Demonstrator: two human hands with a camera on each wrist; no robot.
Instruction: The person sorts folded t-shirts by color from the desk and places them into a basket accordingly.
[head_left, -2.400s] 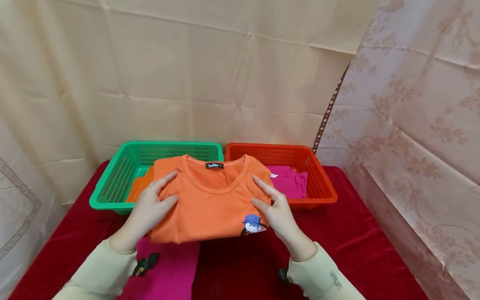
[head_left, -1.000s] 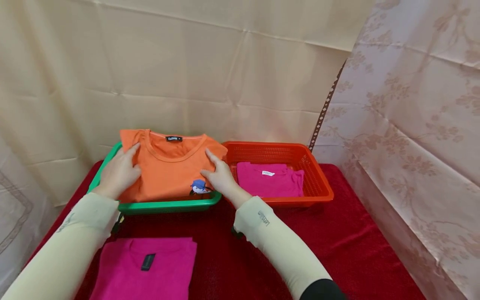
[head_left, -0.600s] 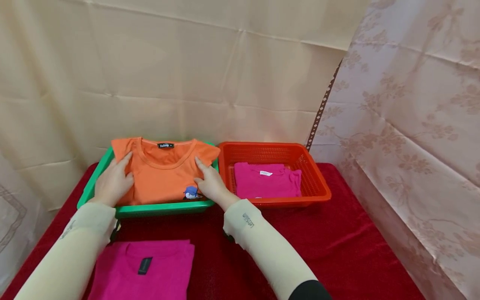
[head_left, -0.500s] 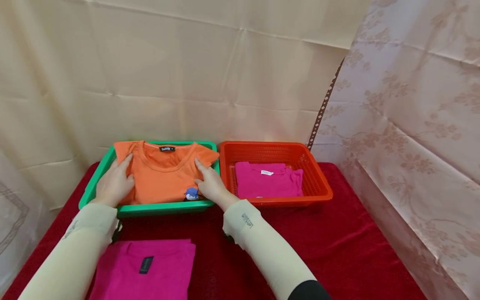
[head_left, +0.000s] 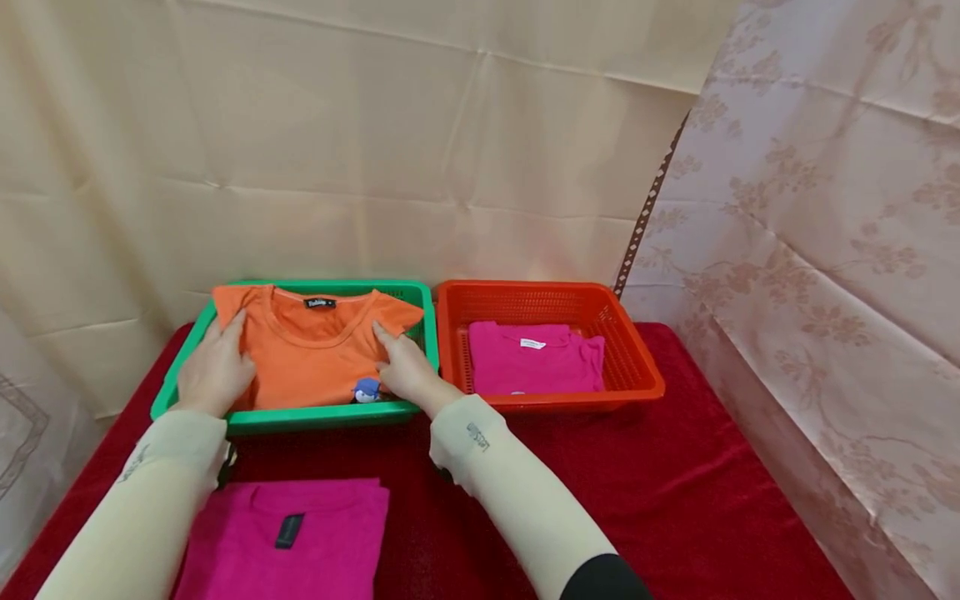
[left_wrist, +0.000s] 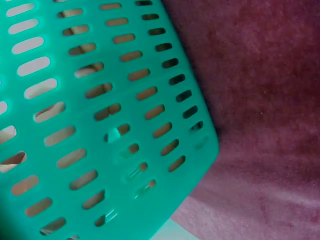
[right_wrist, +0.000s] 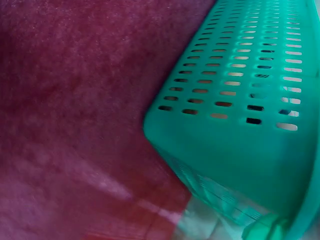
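Note:
A folded orange T-shirt (head_left: 307, 367) with a round neck, black label and small penguin print lies inside the green basket (head_left: 322, 414) in the head view. Its left side is held by my left hand (head_left: 216, 367), thumb and forefinger on top, the other fingers hidden beneath. My right hand (head_left: 408, 367) grips the opposite side in the same way, close to the print. Both wrist views look at the green basket's slotted outer wall (left_wrist: 85, 110) from low down; neither shows a hand.
Beside the green basket stands a red basket (head_left: 551, 402) with a folded magenta shirt (head_left: 536, 367) in it. Another folded magenta shirt (head_left: 300, 558) lies at the table's near edge. Dark red velvet (head_left: 637, 500) covers the table, and a beige curtain (head_left: 315, 150) hangs behind.
Both hands have carried the orange T-shirt leftward from above the table and lowered it into the green basket. Over the last half second it has shifted slightly left and down.

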